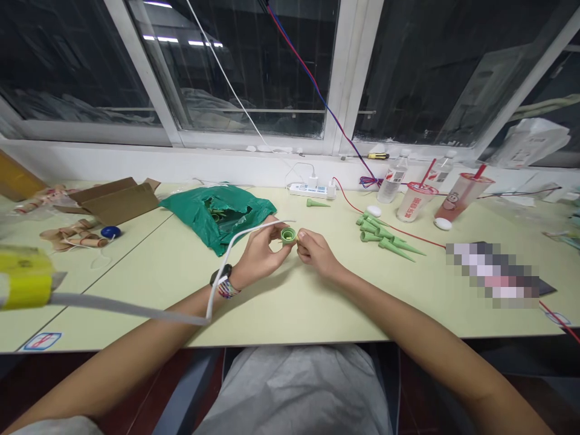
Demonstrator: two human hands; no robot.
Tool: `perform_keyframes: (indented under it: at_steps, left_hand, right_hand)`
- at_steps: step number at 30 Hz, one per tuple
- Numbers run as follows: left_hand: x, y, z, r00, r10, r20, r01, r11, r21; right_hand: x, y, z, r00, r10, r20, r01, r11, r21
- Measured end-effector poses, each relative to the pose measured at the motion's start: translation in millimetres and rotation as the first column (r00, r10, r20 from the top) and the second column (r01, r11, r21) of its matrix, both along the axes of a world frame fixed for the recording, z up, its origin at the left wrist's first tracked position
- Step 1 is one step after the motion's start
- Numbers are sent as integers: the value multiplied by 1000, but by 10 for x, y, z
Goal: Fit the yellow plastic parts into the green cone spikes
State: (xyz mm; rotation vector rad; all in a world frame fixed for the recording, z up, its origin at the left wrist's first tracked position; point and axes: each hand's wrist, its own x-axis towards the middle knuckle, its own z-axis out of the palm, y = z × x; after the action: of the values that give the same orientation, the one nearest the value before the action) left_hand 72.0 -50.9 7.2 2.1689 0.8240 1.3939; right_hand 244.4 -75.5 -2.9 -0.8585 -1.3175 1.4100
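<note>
My left hand [265, 249] is closed around a small green cone [288, 236], held with its round open end toward me. Rings show inside that end, and something pale sits in the middle. The fingers of my right hand [313, 249] are pinched together at the cone's right edge; I cannot make out what lies between them. To the right is a pile of similar green pointed cones [385, 234], and a single cone [318, 203] lies farther back. A torn green plastic bag [190, 208], with green pieces inside, is just left of my hands.
A white power strip [308, 190] stands at the back. Drink cups [413, 202] and water bottles [392, 180] are at the back right. Cardboard [118, 204], wooden pieces [75, 234] and a blue ball [110, 232] lie left. A white cable [136, 309] crosses my left forearm.
</note>
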Motion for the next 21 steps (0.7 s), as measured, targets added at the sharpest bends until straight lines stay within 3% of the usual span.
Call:
perform_keyframes:
  at_steps: [4,8,10,13,17,21]
  left_hand:
    - [-73,15,-57,978,62,-201,-13,971,237]
    - [-82,32,-36,964,45,-260,20,970,241]
    - [-58,42,-11,975,40,-221,-2,986,168]
    - [-10,55,31,997,-39,-67,35,998,-57]
    - [15,71,78,982,-141,128,174,939,-298]
    - [0,88,92,982,-84,167,150,884,-442]
  right_hand:
    - [-5,72,-22,986,76,-148,-76,997,0]
    - [12,99,-28,984,82,-156,-95,993,-74]
    - [16,115,-36,992,53,-113,-63,995,-83]
    - [23,145,-59,999,-26,-43,25,999,-25]
    - [71,161,-65,990,-124,63,117,989,95]
    - [148,149,-32,966,-170,196,122,964,235]
